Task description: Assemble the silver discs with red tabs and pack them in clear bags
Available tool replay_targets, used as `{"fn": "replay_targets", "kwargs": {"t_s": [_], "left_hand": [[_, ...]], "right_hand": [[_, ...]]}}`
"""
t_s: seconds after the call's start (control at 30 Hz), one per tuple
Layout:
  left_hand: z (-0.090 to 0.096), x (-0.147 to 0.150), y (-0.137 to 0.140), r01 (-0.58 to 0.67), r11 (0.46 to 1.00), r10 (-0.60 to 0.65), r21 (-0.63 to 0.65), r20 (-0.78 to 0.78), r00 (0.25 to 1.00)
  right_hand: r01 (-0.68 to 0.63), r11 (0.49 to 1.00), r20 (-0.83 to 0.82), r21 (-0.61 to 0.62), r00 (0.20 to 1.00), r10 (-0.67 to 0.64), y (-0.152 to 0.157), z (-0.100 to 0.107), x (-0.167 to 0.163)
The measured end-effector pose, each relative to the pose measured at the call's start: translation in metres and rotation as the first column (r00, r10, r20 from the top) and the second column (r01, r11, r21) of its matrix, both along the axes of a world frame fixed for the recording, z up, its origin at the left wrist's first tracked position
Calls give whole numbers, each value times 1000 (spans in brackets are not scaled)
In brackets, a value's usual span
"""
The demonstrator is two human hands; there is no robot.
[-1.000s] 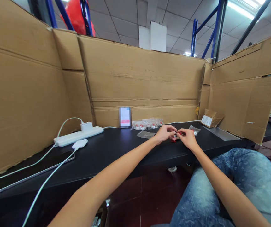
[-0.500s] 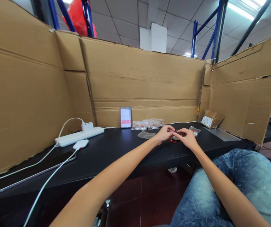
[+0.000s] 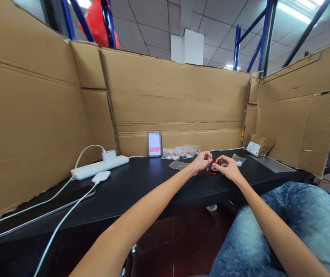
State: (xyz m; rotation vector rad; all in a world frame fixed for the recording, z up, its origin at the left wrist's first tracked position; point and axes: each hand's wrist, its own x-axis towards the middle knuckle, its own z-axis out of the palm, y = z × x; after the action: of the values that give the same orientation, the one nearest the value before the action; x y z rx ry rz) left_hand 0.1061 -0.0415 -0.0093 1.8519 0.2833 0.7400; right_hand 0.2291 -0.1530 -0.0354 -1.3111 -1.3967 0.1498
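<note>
Over the black table, my left hand (image 3: 203, 161) is closed in a pinch, its fingertips at one end of a small red strip (image 3: 214, 162). My right hand (image 3: 227, 167) pinches at the strip's other end, thumb and fingers pressed together. What the strip is cannot be made out at this size. Just under the fingertips lies a small round, pale-centred thing (image 3: 215, 168), partly covered by my right hand. Another flat red piece (image 3: 212, 173) rests on the table in front of it.
Several clear bags with red bits (image 3: 181, 152) line the back, beside an upright phone-like screen (image 3: 154, 144). A flat plastic bag (image 3: 178, 165) lies left of my hands, a small bag (image 3: 239, 160) right. Cardboard box (image 3: 259, 145), white power strip (image 3: 100, 167) and tablet (image 3: 46, 211) flank them.
My fingertips have drawn slightly apart, and the red strip now shows between them. The whole view has shifted a little as my head moved.
</note>
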Motion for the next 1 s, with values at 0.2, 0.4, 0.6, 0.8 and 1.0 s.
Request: {"fn": "replay_targets", "kwargs": {"t_s": [0.2,0.4,0.6,0.8,1.0], "left_hand": [[-2,-2,2,-37,999,39,29,-59,997],[0,-3,1,-99,995,97,-12,-127,987],[-1,-1,2,-157,980,169,119,-104,980],[-2,-3,3,-96,916,152,390,-116,982],[0,-9,-3,-40,852,143,523,-158,977]], "right_hand": [[-173,983,-159,-58,974,162,-2,0,0],[-192,977,-194,-95,966,171,-2,-2,3],[-90,995,-230,-49,970,77,1,-5,7],[-66,997,-269,-39,962,53,1,-5,9],[-82,996,-270,-27,960,72,2,-6,10]]}}
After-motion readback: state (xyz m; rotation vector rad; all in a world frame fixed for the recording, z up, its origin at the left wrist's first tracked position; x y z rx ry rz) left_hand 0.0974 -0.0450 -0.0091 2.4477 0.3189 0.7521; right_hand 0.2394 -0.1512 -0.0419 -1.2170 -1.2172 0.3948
